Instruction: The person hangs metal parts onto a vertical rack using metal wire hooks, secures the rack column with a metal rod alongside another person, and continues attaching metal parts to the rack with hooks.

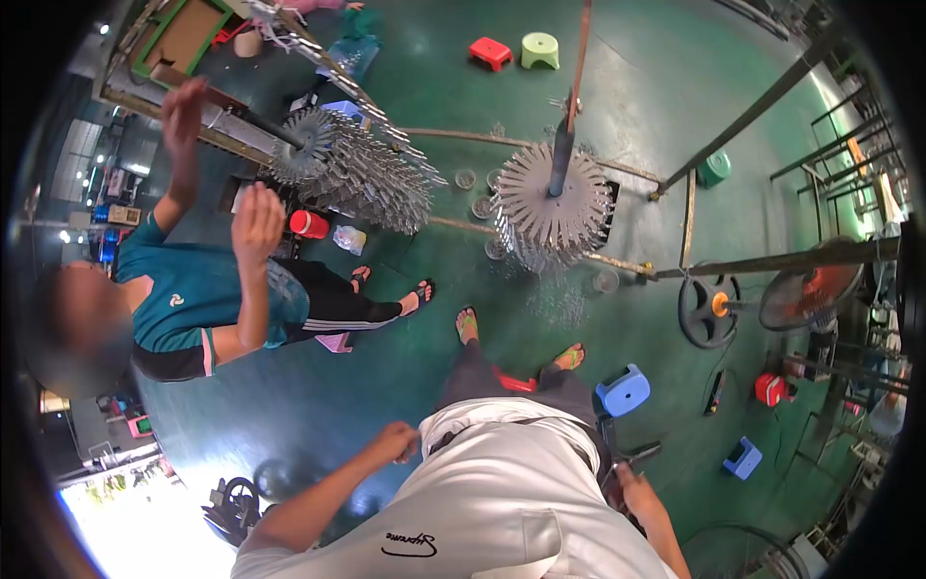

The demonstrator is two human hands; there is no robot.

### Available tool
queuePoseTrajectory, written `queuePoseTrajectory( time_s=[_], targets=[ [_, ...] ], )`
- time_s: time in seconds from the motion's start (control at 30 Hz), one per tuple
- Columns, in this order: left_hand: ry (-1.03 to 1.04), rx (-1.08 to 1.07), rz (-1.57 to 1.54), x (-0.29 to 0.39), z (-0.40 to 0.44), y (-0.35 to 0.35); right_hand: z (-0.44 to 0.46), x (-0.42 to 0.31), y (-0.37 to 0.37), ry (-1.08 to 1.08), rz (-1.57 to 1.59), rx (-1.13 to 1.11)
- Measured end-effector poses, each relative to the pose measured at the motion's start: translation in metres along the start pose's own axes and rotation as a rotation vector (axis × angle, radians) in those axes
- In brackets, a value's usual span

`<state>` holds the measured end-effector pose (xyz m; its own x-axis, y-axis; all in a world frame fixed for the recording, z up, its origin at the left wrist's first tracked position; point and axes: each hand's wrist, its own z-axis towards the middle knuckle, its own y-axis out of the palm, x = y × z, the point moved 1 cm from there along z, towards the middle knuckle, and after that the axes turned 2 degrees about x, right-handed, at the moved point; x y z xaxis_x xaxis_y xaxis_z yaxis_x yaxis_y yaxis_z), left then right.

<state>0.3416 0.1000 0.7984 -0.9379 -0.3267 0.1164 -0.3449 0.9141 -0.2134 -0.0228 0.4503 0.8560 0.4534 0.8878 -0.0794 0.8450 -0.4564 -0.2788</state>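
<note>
My left hand is at waist height beside the hem of my white shirt, its fingers curled closed; anything inside them is hidden. Low at my other hip, my right hand is closed next to a dark, narrow object at my waist, and I cannot make out what it grips. In front of me hangs a round rack of flat metal pieces on a rod. A second, longer rack carries many thin metal pieces to its left.
To the left a co-worker in a teal shirt raises both hands. A blue stool stands by my right foot. Metal frame bars, a fan and a black handwheel are to the right. Small bowls sit under the racks.
</note>
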Motion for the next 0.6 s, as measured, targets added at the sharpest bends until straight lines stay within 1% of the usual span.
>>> queuePoseTrajectory(
  time_s=[0.03, 0.1, 0.13, 0.23, 0.33, 0.4, 0.47, 0.53, 0.6],
  targets=[
    [0.017, 0.009, 0.052, 0.002, -0.007, -0.005, -0.015, -0.006, -0.006, -0.027, -0.111, -0.177],
    [0.306, -0.068, 0.343, 0.016, -0.048, -0.017, 0.035, 0.079, 0.000, -0.124, -0.114, -0.532],
    [0.450, -0.107, 0.495, 0.023, -0.063, -0.021, 0.034, 0.074, 0.006, -0.155, -0.113, -0.545],
    [0.619, -0.199, 0.213, 0.015, -0.057, -0.011, 0.035, 0.024, 0.031, -0.188, -0.108, -0.400],
    [0.648, -0.185, 0.421, 0.032, -0.055, -0.019, 0.036, -0.002, 0.052, -0.207, -0.096, -0.329],
    [0.649, -0.255, 0.528, 0.037, -0.057, -0.030, 0.036, -0.010, 0.061, -0.220, -0.083, -0.309],
    [0.636, -0.303, 0.543, 0.037, -0.054, -0.039, 0.034, -0.016, 0.069, -0.230, -0.071, -0.297],
    [0.599, -0.336, 0.466, 0.032, -0.057, -0.046, 0.032, -0.018, 0.075, -0.236, -0.056, -0.287],
    [0.566, -0.316, 0.467, 0.043, -0.068, -0.053, 0.031, -0.020, 0.079, -0.245, -0.043, -0.281]
  ],
)
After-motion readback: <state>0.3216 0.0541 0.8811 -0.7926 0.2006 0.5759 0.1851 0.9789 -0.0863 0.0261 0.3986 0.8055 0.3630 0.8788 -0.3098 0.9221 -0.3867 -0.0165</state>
